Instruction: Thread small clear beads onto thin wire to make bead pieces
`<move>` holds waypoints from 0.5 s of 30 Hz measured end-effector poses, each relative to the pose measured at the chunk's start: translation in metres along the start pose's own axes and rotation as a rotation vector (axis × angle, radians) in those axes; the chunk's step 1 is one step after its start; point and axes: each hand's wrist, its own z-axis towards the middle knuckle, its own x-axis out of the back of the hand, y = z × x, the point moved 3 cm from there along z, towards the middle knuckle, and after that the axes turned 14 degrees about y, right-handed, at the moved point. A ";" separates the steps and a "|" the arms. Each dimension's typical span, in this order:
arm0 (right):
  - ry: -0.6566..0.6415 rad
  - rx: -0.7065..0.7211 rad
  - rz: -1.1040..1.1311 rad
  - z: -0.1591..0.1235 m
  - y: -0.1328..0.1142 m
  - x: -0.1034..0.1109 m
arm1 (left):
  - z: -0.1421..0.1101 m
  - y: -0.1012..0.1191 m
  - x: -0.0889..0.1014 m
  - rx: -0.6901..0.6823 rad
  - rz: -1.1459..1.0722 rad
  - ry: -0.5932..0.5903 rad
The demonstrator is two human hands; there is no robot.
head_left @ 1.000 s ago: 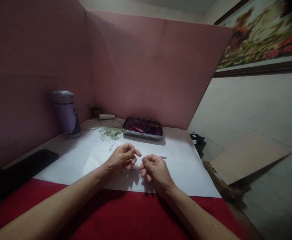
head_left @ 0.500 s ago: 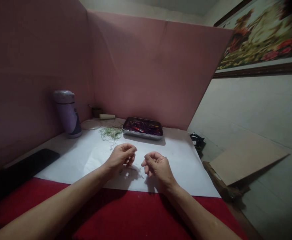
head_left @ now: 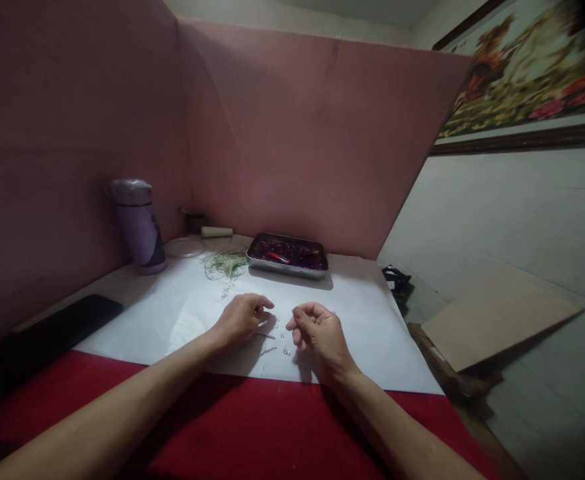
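My left hand [head_left: 245,316] is low over the white paper [head_left: 362,340], its index finger stretched out and apart from the thumb. Nothing shows between those two fingertips. Just below it a thin dark strip, perhaps a shadow, lies across the paper. To the right, my right hand [head_left: 319,328] is closed in a pinch, thumb against the index finger; whatever it grips is too small to make out. Several tiny shiny beads [head_left: 286,351] lie scattered on the paper between the two hands. More small clear beads [head_left: 227,291] lie beyond my left hand.
A metal tray [head_left: 289,270] with dark purple contents stands at the back. Beside it lie green threads [head_left: 226,265] and a pale cylinder [head_left: 217,232]. A purple flask [head_left: 139,230] and a black flat object [head_left: 82,317] are at left. Pink panels [head_left: 292,133] enclose the back and left.
My left hand has lowered a little, and its pinch has opened with the index finger stretched out. My right hand stays pinched in nearly the same place.
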 end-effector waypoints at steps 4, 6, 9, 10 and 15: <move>0.034 0.022 -0.018 0.002 0.000 0.001 | -0.005 0.010 -0.010 -0.206 0.154 -0.042; 0.037 0.026 -0.025 0.002 0.001 0.002 | -0.006 0.015 -0.013 -0.296 0.236 -0.056; 0.038 0.030 -0.024 0.002 0.002 0.002 | -0.007 0.020 -0.015 -0.349 0.291 -0.063; 0.040 0.032 -0.023 0.003 0.002 0.002 | -0.007 0.021 -0.015 -0.349 0.299 -0.061; 0.065 0.041 -0.018 0.003 0.002 0.002 | -0.002 0.024 -0.015 -0.227 0.274 -0.060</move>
